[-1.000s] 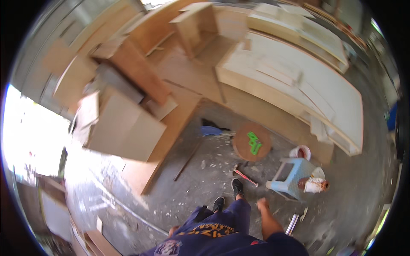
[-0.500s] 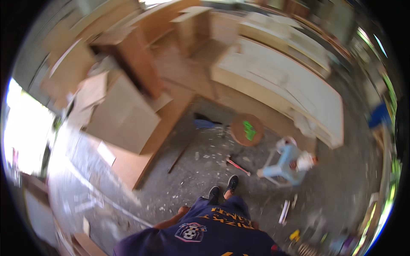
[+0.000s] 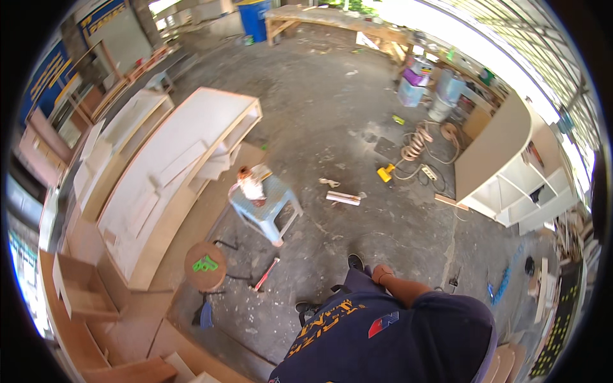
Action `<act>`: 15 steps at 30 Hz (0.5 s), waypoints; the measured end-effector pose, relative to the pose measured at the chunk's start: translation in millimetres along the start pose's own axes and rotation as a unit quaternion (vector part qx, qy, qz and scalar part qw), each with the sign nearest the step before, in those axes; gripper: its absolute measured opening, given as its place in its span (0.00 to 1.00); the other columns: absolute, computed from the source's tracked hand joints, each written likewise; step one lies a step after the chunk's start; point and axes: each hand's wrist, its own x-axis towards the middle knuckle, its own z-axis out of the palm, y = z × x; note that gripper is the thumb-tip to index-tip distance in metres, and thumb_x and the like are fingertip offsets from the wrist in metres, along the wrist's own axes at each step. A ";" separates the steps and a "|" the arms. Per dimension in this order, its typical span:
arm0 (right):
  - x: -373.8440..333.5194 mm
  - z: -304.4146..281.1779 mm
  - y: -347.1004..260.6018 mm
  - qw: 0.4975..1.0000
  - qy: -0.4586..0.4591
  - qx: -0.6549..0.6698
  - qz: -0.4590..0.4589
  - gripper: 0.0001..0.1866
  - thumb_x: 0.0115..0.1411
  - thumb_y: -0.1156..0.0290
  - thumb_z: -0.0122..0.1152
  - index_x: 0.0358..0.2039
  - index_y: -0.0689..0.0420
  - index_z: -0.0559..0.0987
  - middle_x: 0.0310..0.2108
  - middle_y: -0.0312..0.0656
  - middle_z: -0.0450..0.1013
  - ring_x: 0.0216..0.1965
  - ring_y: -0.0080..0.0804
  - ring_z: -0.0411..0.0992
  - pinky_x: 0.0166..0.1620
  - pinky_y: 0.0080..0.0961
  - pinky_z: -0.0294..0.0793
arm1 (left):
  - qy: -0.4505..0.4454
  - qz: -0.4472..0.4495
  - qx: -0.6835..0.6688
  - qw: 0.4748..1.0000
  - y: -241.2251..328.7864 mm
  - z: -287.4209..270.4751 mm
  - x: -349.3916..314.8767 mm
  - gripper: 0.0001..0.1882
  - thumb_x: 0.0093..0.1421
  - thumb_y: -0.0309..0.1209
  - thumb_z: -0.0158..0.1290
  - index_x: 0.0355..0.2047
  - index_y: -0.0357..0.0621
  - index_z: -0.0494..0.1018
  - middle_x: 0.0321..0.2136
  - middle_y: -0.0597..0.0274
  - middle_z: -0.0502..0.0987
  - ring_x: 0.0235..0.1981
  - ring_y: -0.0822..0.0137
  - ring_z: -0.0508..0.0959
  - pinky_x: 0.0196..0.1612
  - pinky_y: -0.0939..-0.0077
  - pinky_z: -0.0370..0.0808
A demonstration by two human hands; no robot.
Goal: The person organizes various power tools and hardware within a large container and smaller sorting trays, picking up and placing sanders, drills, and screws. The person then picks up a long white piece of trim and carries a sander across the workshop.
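Observation:
My right hand (image 3: 382,274) hangs low beside my right thigh, with the forearm running back to the dark shirt. Its fingers are too small and turned away for me to make out whether they are closed. Nothing shows in it. My left hand is out of sight. Nearest on the floor lies a hammer (image 3: 266,275) with a red handle. A light blue stool (image 3: 274,199) stands beyond it, bearing a white-wrapped container (image 3: 252,188). A round brown stool (image 3: 204,281) at the left has green scraps (image 3: 205,263) on top.
Unfinished cabinets (image 3: 153,185) lie along the left. A white rounded shelf unit (image 3: 495,153) stands at the right. A coiled hose (image 3: 416,143), yellow tool (image 3: 385,172) and power strip (image 3: 429,172) lie on the concrete floor. A wooden workbench (image 3: 332,19) and blue bin (image 3: 254,19) stand far back.
The view has swung to the right, so the cabinets and stools now sit further left. My left hand has gone out of view, while my right forearm has come into it.

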 end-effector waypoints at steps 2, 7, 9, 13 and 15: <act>-19.3 -3.8 14.2 0.998 0.004 0.042 0.043 0.16 0.48 0.67 0.53 0.35 0.62 0.79 0.40 0.52 0.74 0.44 0.47 0.72 0.46 0.37 0.71 | -0.007 0.011 0.002 1.000 30.0 0.4 7.3 0.15 0.53 0.43 0.44 0.31 0.50 0.75 0.30 0.51 0.76 0.35 0.52 0.76 0.37 0.57 0.72; -32.4 -19.1 61.7 0.979 -0.010 0.136 0.154 0.15 0.48 0.67 0.54 0.34 0.61 0.80 0.39 0.53 0.74 0.43 0.47 0.73 0.46 0.35 0.71 | -0.034 0.054 0.057 0.996 110.6 40.0 19.3 0.13 0.52 0.42 0.45 0.29 0.50 0.74 0.28 0.52 0.76 0.33 0.52 0.76 0.35 0.57 0.72; -19.1 -13.8 84.2 0.978 -0.018 0.143 0.148 0.15 0.48 0.68 0.53 0.34 0.61 0.80 0.39 0.53 0.74 0.43 0.47 0.73 0.45 0.35 0.71 | -0.036 0.075 0.101 0.991 139.4 61.0 22.8 0.12 0.52 0.41 0.46 0.28 0.50 0.74 0.27 0.52 0.76 0.32 0.51 0.76 0.34 0.56 0.72; 34.8 18.9 149.1 0.982 -0.036 0.133 0.128 0.15 0.52 0.68 0.49 0.35 0.60 0.80 0.40 0.51 0.74 0.43 0.47 0.73 0.45 0.35 0.72 | -0.029 0.144 0.240 0.960 196.1 112.6 23.8 0.10 0.52 0.40 0.46 0.27 0.49 0.73 0.26 0.52 0.76 0.30 0.51 0.76 0.32 0.56 0.72; 64.5 32.3 189.7 0.984 -0.033 0.123 0.122 0.15 0.54 0.68 0.46 0.35 0.58 0.80 0.40 0.50 0.74 0.43 0.46 0.73 0.45 0.36 0.72 | -0.026 0.200 0.307 0.930 221.2 134.3 24.1 0.10 0.51 0.39 0.47 0.26 0.49 0.73 0.25 0.52 0.76 0.29 0.51 0.76 0.32 0.55 0.71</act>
